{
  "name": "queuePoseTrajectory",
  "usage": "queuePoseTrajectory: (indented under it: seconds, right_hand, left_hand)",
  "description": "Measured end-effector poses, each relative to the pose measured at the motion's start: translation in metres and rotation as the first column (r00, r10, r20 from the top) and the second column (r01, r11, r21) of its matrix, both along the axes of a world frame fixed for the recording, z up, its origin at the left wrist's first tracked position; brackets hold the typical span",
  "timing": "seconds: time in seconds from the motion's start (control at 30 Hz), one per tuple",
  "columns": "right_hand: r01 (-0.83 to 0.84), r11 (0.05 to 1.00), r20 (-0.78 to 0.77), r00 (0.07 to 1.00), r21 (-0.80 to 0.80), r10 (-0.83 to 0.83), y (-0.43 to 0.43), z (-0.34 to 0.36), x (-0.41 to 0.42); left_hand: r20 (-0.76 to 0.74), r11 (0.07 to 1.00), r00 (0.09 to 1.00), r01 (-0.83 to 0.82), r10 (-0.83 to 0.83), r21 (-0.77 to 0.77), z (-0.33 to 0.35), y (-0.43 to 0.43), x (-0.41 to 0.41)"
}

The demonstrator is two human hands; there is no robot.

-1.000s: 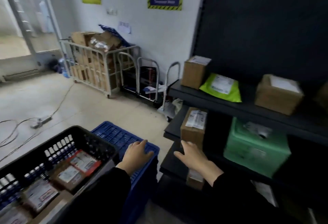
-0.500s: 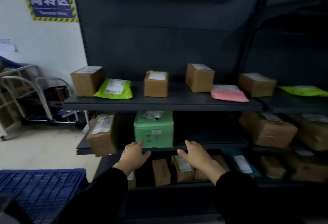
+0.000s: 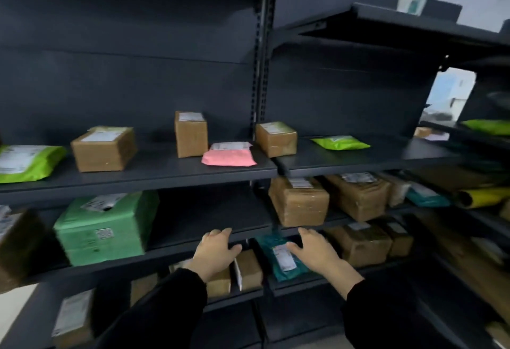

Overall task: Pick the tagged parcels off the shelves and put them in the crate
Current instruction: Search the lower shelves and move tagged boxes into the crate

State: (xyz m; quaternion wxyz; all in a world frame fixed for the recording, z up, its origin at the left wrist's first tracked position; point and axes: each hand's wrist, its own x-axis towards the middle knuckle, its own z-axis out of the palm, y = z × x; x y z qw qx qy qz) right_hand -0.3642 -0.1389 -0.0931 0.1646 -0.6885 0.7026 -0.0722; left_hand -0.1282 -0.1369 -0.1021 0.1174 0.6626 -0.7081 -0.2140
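Progress: neither hand carries a parcel and the crate is out of view, so how many parcels are already in it cannot be told. Many lie on the shelves (image 3: 198, 210) above, beside and below the hands, so much of the picking looks undone.
Left hand: the left hand (image 3: 216, 252) is empty, fingers loosely spread, raised in front of the middle shelf's front edge. Whether it touches the edge is unclear.
Right hand: the right hand (image 3: 317, 252) is likewise empty and spread, level with the left, thumb pointing inward.
Nearest parcel: a teal bag (image 3: 284, 259) lies flat on the lower shelf between the hands, just beside the right thumb; contact cannot be told.
Its lie: the white tag faces up. The long axis runs from the back of the shelf toward the person, slanting a little toward the right hand at the near end.
Other parcels: small brown boxes (image 3: 248, 268) sit just under the left hand. A taped brown box (image 3: 299, 202) stands just above the right hand. A pink bag (image 3: 229, 156) lies well above both. A green wrapped parcel (image 3: 105, 227) sits out beyond the left hand.
Left to do: judging by the reach, the teal bag is the likely next pick. It has yet to be gripped, lifted out and carried to the crate.
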Motion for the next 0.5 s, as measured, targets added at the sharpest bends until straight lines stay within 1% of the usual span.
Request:
queuePoseTrajectory:
  seconds: [0.07, 0.23, 0.37, 0.5]
  right_hand:
    - [0.043, 0.999, -0.001, 0.999, 0.016, -0.043, 0.002, -0.001, -0.026]
    - [0.126, 0.992, 0.014, 0.992, -0.016, -0.126, -0.002, -0.005, -0.088]
    - [0.138, 0.99, 0.06, 0.989, -0.008, -0.137, -0.014, -0.008, -0.116]
    - [0.154, 0.988, 0.057, 0.986, 0.001, -0.154, -0.04, -0.013, -0.141]
  left_hand:
    - [0.001, 1.0, 1.0, 0.021, -0.021, 0.009, -0.002, -0.006, -0.026]
    - [0.018, 0.997, 0.997, 0.078, -0.078, 0.008, -0.007, -0.026, -0.088]
    - [-0.009, 0.995, 0.996, 0.094, -0.094, 0.018, -0.014, -0.051, -0.115]
    - [-0.019, 0.995, 0.996, 0.083, -0.082, 0.051, -0.023, -0.09, -0.136]
